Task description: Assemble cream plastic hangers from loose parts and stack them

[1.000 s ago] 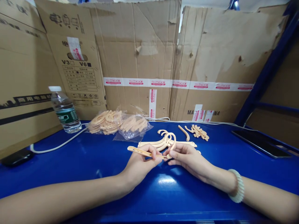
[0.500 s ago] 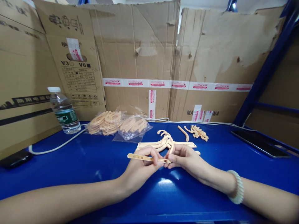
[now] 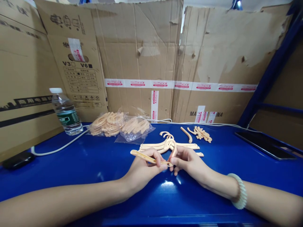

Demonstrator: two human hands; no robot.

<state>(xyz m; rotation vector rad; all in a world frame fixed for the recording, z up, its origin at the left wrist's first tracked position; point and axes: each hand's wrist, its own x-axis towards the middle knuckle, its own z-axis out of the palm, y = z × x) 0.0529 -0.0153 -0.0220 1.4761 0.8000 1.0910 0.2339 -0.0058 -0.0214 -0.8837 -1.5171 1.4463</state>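
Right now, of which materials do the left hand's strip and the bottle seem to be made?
Strip: probably plastic with a satin finish; its hollow channel looks molded.
Bottle: likely clear, glossy plastic; the highlights and see-through walls suggest it.

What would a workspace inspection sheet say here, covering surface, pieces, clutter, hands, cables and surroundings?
Surface: glossy blue tabletop.
Pieces: hanger arm and hanger hook, ends meeting; overlapping hangers, loose curved pieces, two clear bags of pieces beyond.
Clutter: water bottle, flat black device, black rounded object.
Hands: left hand pinches the hanger arm, right hand the hanger hook.
Cables: white cable past the bottle and along the rear.
Surroundings: cardboard panels, blue metal frame.
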